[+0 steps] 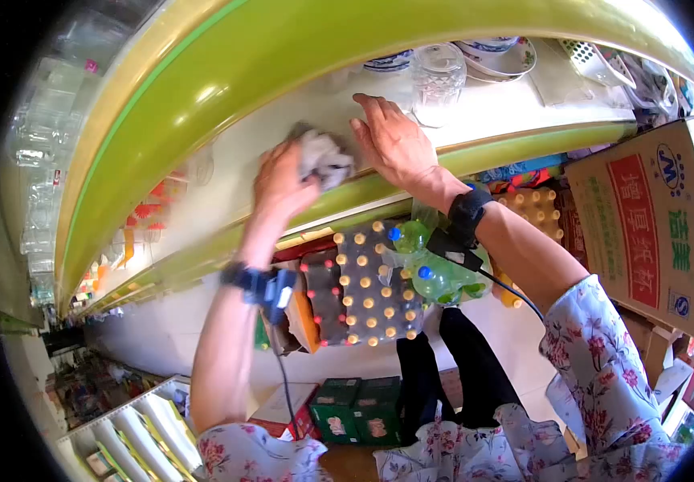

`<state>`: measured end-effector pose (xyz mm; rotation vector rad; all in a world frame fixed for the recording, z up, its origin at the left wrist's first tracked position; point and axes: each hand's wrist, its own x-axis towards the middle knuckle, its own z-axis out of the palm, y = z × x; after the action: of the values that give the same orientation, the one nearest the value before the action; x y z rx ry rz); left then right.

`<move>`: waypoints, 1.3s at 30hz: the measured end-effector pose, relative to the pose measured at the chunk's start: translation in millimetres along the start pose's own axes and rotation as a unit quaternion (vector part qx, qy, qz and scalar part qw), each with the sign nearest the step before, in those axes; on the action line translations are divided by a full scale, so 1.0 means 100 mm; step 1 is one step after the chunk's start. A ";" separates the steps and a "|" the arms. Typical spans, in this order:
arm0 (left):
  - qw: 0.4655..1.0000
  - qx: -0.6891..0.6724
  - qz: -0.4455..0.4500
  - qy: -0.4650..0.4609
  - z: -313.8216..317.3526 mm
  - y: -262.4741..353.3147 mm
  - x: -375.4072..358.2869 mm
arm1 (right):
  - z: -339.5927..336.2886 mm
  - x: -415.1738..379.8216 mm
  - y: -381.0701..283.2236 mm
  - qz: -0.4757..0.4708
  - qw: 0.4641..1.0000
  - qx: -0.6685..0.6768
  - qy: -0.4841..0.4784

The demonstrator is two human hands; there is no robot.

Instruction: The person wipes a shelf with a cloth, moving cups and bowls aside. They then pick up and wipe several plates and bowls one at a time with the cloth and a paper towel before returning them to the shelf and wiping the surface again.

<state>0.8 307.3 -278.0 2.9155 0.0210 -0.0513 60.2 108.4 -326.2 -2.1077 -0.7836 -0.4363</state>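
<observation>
My left hand [281,181] is closed around a crumpled greyish-white cloth [327,161], pressed near the front edge of a white shelf [234,165]. Hand and cloth are somewhat blurred. Just right of the cloth, my right hand [398,146] is open over the same shelf, its fingers stretched out and holding nothing that I can see. A clear cut-glass jar [438,84] stands beside its fingers. Behind it sit a blue-patterned bowl [389,62] and stacked patterned dishes [504,60].
A green-yellow shelf edge [226,80] arches overhead. Below are packs of capped bottles [371,281], green bottles [443,273] and a large cardboard box [652,225] at right. Dark green cartons [357,410] stand on the floor by the legs. White baskets [596,63] sit at the shelf's far right.
</observation>
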 end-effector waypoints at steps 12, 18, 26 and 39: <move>0.979 -0.087 -0.009 0.186 0.03 -0.05 0.14 | -0.04 0.03 0.00 0.007 1.000 -0.016 -0.017; 0.992 -0.018 -0.101 0.077 0.12 -0.69 -0.07 | -0.05 0.03 -0.02 0.005 1.000 -0.014 -0.018; 0.994 -0.111 -0.013 0.010 0.30 0.21 0.31 | 0.01 0.03 0.02 0.009 0.999 -0.009 -0.029; 0.925 -0.160 0.006 0.345 0.58 -0.12 0.19 | -0.15 0.38 -0.27 -0.113 0.990 0.006 -0.083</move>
<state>17.1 306.0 -337.6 2.4552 0.1131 0.8879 70.4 123.7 -280.5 -2.0716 -1.1263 -0.3779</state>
